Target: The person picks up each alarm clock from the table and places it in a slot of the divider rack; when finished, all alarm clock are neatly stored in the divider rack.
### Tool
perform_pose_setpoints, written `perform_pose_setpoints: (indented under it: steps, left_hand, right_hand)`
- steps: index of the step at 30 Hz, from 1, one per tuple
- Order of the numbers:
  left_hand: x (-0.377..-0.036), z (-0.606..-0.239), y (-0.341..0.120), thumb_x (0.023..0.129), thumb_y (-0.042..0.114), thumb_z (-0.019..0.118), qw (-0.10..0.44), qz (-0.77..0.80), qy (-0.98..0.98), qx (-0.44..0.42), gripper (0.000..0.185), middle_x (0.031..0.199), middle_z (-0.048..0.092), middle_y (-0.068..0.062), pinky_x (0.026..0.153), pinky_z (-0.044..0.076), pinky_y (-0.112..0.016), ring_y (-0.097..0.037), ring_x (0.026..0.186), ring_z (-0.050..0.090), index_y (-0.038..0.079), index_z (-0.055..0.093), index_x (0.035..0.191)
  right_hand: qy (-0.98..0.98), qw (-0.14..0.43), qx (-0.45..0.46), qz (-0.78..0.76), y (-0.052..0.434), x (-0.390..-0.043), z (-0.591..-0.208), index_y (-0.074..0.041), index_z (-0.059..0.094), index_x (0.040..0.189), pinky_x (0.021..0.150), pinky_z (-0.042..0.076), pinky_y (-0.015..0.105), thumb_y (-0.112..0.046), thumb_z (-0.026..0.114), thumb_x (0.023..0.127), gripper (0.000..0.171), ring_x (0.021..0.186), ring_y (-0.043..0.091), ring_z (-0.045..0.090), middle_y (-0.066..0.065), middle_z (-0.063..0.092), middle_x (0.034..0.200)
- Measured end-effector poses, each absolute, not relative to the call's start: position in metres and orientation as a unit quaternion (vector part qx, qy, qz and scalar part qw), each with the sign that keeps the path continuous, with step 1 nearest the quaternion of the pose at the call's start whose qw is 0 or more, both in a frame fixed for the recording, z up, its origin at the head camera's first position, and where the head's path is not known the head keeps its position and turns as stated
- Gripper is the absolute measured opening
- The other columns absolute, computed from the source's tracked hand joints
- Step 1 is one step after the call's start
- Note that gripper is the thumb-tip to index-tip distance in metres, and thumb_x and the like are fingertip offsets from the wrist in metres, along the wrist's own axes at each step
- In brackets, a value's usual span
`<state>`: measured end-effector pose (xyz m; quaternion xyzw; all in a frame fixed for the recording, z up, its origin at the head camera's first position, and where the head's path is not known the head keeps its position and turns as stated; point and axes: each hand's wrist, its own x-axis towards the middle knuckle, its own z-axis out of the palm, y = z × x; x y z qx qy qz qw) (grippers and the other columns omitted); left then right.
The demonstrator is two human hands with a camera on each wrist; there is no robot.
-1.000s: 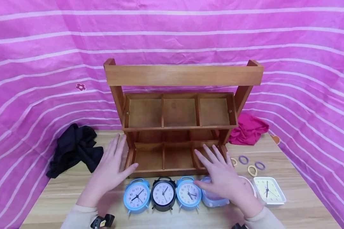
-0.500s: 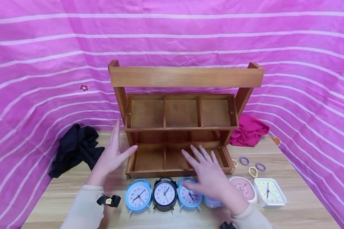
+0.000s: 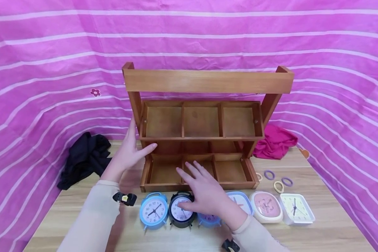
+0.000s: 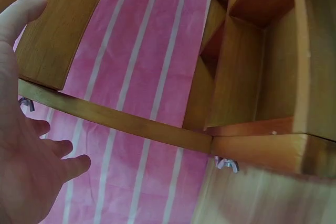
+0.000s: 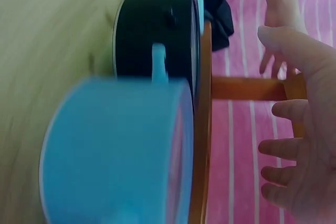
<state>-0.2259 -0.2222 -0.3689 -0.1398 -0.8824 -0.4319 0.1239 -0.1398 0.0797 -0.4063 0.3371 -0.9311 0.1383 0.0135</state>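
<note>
A brown wooden shelf [image 3: 209, 139] with two compartmented tiers stands at the centre of the head view. My left hand [image 3: 129, 152] is raised beside its left upright, fingers extended and thumb spread, holding nothing; the left wrist view shows the upright [image 4: 136, 121] close by. Over the row of alarm clocks in front of the shelf hovers my right hand [image 3: 204, 192], its fingers spread and holding nothing. It partly covers the black clock [image 3: 181, 211] and the second blue clock [image 3: 209, 219]. The first blue clock [image 3: 154, 211] sits at the row's left end.
Farther right in the row are a blue-framed clock [image 3: 240, 201], a pink-faced clock [image 3: 266, 207] and a square white clock [image 3: 297, 209]. Several rings [image 3: 278, 187] lie behind them. Black cloth [image 3: 85, 157] lies left of the shelf, magenta cloth [image 3: 275, 142] right.
My right hand has swept left from the shelf's right compartment to above the black clock. My left hand has risen and shifted slightly right along the shelf's side. The clocks stay in place.
</note>
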Motion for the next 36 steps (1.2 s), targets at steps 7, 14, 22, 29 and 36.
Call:
perform_pose_setpoints:
  steps: [7,14,22,29,36]
  left_hand:
    - [-0.235,-0.367,-0.222,0.091,0.042,0.080,0.121,-0.450,-0.872,-0.149,0.115,0.175,0.010,0.000,0.116,0.028,-0.073,-0.035,0.157,0.023,0.049,-0.009,0.163]
    - [-0.240,-0.370,-0.222,0.090,0.042,0.081,0.117,-0.464,-0.865,-0.148,0.114,0.172,0.020,-0.005,0.117,0.029,-0.072,-0.037,0.153,0.031,0.046,-0.006,0.164]
    - [-0.243,-0.373,-0.219,0.089,0.044,0.082,0.118,-0.492,-0.852,-0.134,0.110,0.166,0.032,-0.009,0.112,0.039,-0.069,-0.039,0.144,0.044,0.048,0.002,0.164]
    - [-0.244,-0.373,-0.216,0.089,0.041,0.083,0.122,-0.514,-0.840,-0.128,0.110,0.166,0.033,-0.008,0.109,0.044,-0.066,-0.039,0.142,0.047,0.052,0.001,0.163]
    - [-0.245,-0.372,-0.215,0.089,0.041,0.083,0.126,-0.526,-0.833,-0.119,0.107,0.166,0.034,-0.003,0.107,0.046,-0.066,-0.038,0.143,0.047,0.055,0.005,0.161]
  right_hand:
    - [-0.915,-0.001,0.380,0.136,0.049,-0.132,-0.412,-0.024,0.037,0.163,0.121,0.036,0.052,-0.068,0.076,0.084,0.098,0.154,0.039,0.030,0.011,0.036,0.166]
    - [-0.907,-0.001,0.405,0.117,0.019,-0.121,-0.421,-0.025,0.039,0.162,0.115,0.045,0.046,-0.070,0.077,0.082,0.100,0.141,0.025,0.049,0.003,0.049,0.157]
    - [-0.912,-0.019,0.402,0.076,-0.002,-0.118,-0.438,-0.033,0.043,0.159,0.099,0.051,0.044,-0.075,0.078,0.076,0.100,0.128,0.019,0.058,-0.006,0.056,0.148]
    - [-0.920,0.005,0.389,0.047,-0.007,-0.118,-0.444,-0.029,0.058,0.148,0.087,0.047,0.035,-0.078,0.080,0.070,0.094,0.114,0.012,0.060,-0.010,0.063,0.134]
    - [-0.924,-0.012,0.376,0.068,-0.009,-0.120,-0.445,-0.030,0.061,0.145,0.087,0.047,0.034,-0.076,0.082,0.069,0.091,0.111,0.013,0.059,-0.009,0.063,0.131]
